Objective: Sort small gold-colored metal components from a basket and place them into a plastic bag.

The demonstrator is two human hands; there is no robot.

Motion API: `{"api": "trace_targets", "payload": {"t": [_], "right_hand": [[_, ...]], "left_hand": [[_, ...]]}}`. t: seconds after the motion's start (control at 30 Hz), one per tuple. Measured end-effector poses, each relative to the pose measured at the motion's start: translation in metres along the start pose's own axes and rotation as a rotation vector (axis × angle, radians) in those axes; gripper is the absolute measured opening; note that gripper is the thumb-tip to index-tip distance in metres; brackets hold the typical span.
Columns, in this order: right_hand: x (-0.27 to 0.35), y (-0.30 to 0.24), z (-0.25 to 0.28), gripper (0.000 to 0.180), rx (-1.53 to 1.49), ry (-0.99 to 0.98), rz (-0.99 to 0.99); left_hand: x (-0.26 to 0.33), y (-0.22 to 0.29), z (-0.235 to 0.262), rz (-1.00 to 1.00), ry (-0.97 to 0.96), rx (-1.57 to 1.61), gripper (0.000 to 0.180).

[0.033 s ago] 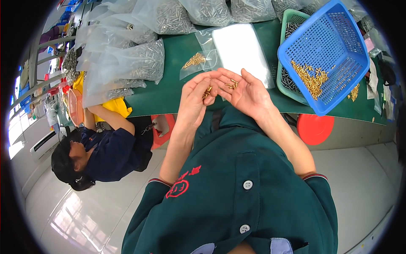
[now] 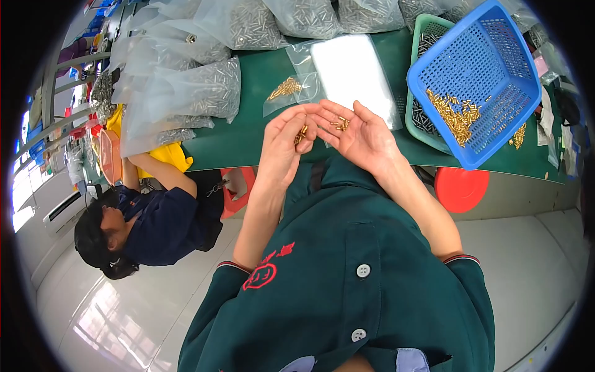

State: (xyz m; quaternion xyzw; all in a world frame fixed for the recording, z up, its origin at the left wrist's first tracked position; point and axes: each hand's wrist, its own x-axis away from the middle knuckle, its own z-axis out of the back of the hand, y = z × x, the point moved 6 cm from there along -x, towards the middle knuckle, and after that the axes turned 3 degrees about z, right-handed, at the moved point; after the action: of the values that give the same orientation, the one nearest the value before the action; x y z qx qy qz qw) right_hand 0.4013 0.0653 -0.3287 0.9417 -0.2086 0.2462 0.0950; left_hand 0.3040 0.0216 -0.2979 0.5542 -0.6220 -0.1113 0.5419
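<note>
My left hand (image 2: 286, 139) is closed, its fingers curled around small brass pins (image 2: 301, 133). Beside it my right hand (image 2: 365, 139) is cupped palm up, holding several more brass pins (image 2: 339, 124) at the base of its fingers. The fingertips of both hands meet or nearly meet over the near edge of the green table. Just beyond them lies a clear plastic bag (image 2: 310, 84) with a small heap of brass pins (image 2: 285, 90) in it. A stack of white plastic sheets or bags (image 2: 353, 68) is behind my right fingers.
At right a blue basket (image 2: 477, 62) with brass pins (image 2: 455, 118) rests tilted on a green basket (image 2: 427, 25) of dark metal pins. Bags of silver pins (image 2: 207, 87) line the table's back and left. A co-worker (image 2: 161, 223) sits at left; a red stool (image 2: 462, 189) stands under the table.
My left hand has shifted slightly left, away from my right fingers, with the brass pins still in it. My right hand stays nearly still.
</note>
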Motion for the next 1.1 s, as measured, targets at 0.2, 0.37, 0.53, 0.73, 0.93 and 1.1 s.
{"api": "trace_targets", "payload": {"t": [0.2, 0.37, 0.53, 0.73, 0.93, 1.1], "right_hand": [[-0.015, -0.009, 0.069, 0.032, 0.159, 0.541, 0.143], [-0.041, -0.02, 0.063, 0.022, 0.324, 0.613, 0.301], [-0.086, -0.026, 0.056, 0.029, 0.452, 0.544, 0.204], [-0.11, -0.029, 0.045, 0.038, 0.55, 0.537, 0.124], [-0.12, -0.019, 0.034, 0.061, 0.535, 0.512, -0.013], [-0.117, -0.012, 0.025, 0.07, 0.449, 0.436, -0.077]], "left_hand": [[0.003, 0.006, 0.014, -0.021, 0.092, -0.004, 0.026], [0.007, 0.006, 0.026, -0.042, 0.12, 0.018, 0.026], [0.01, 0.006, 0.033, -0.061, 0.134, 0.04, 0.026], [0.015, 0.006, 0.043, -0.073, 0.167, 0.077, 0.026], [0.015, 0.006, 0.049, -0.083, 0.183, 0.105, 0.026], [0.016, 0.008, 0.052, -0.105, 0.188, 0.136, 0.023]]}}
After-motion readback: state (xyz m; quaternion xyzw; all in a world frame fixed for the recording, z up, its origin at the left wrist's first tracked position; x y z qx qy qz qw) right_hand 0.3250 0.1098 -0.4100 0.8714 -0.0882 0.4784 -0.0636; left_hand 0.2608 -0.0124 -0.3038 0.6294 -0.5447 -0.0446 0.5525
